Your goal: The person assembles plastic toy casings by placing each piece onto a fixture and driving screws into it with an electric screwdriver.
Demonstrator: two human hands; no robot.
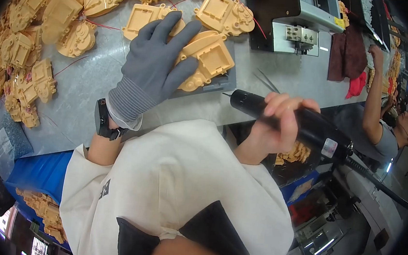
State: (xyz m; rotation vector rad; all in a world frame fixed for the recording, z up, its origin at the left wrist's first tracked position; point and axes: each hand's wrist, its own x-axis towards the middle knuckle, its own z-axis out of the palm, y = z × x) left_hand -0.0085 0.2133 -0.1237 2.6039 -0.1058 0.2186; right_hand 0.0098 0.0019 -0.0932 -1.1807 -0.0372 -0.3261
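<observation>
My left hand, in a grey knit glove, grips a yellow plastic housing with a square recess. Its fingers lie over the far left side and the thumb presses on the near side. Beneath the housing is a dark grey block on the bench, partly covered. Closed around a black electric screwdriver, my bare right hand holds it sideways, its thin bit pointing left toward the block. The bit is apart from the housing. A cable trails from the screwdriver's rear end.
Many yellow housings, some with red wires, pile up at the left and back of the metal bench. Tweezers lie right of the block. Behind stands a black and grey machine; a dark red cloth and another person are farther right.
</observation>
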